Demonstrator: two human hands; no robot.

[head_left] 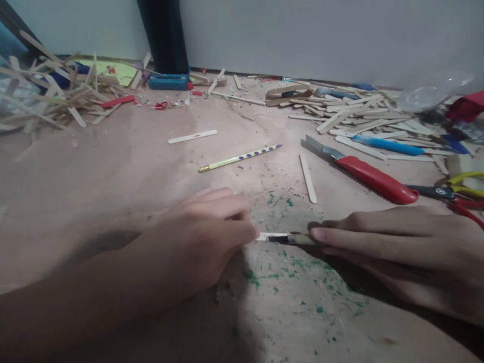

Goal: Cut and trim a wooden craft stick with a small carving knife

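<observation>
My left hand [212, 232] is closed, its fingertips pinning the left end of a pale craft stick [274, 234] to the table. My right hand [397, 252] pinches a slim tool that looks like a paintbrush [302, 239], with a dark tip, a silver band and a tan handle. The dark tip lies along the near side of the craft stick, pointing at my left fingertips; whether they touch is unclear. Beyond my hands lie a yellow pencil with purple dots [242, 158], a short loose craft stick [308, 179] and a red-handled utility knife [372, 176].
Scissors with red and yellow handles [446, 192] lie at the right. Piles of craft sticks stand at back left [56, 96] and back right [355, 113], with a blue pen [389, 144] there. Another stick [192, 136] lies beyond the pencil. Green marks dot the tabletop [280, 307].
</observation>
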